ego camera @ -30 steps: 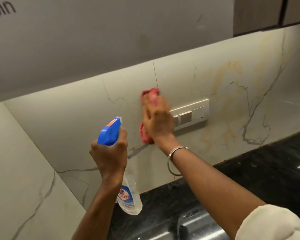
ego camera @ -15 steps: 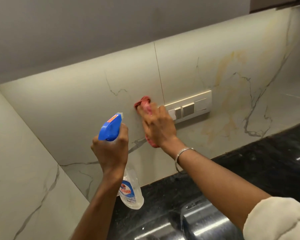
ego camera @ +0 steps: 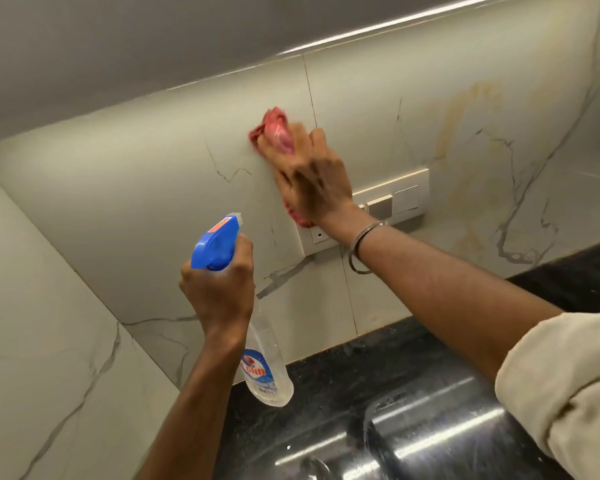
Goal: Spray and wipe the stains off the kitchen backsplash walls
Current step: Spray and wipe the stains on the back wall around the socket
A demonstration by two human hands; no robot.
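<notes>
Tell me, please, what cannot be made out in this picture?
Head view:
- red cloth: blurred by motion, mostly under the right hand.
- switch plate: middle hidden behind that hand's wrist.
- spray bottle: trigger and neck hidden inside the left hand.

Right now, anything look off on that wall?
Yellowish streaks on the backsplash above and right of the switch plate, possibly stains or marble tint. The right hand presses the red cloth left of them. Nothing spilled.
</notes>
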